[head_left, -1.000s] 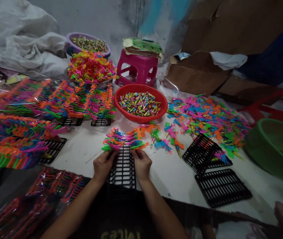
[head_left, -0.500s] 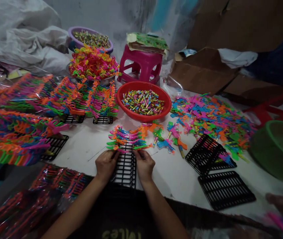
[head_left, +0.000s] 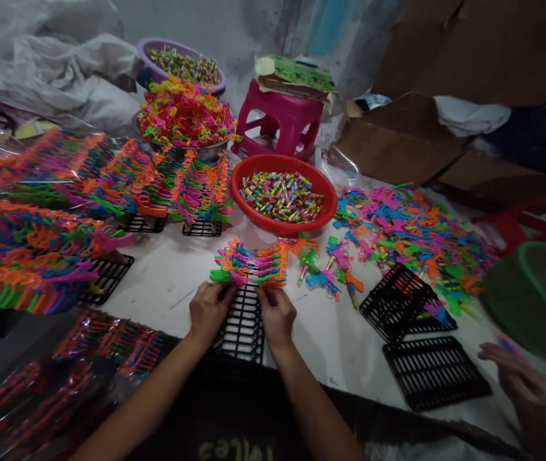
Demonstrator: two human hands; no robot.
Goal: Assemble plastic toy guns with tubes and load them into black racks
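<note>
The left hand [head_left: 209,309] and the right hand [head_left: 276,314] sit on either side of a black slotted rack [head_left: 242,323] on the white tabletop [head_left: 167,275]. Both are curled narrow, fingertips pinching the nearest of the toy pistols [head_left: 249,266] standing in the rack's far rows; the slots keep each piece upright and evenly spaced. To the right lie empty racks [head_left: 433,371], within reach, and a co-worker's hand [head_left: 517,378] hovers beyond them. Farther off, a red basin [head_left: 283,197] of small coloured tubes stands centrally, with loose toy parts [head_left: 407,230] heaped to its right and filled racks [head_left: 109,192] lined up to its left.
</note>
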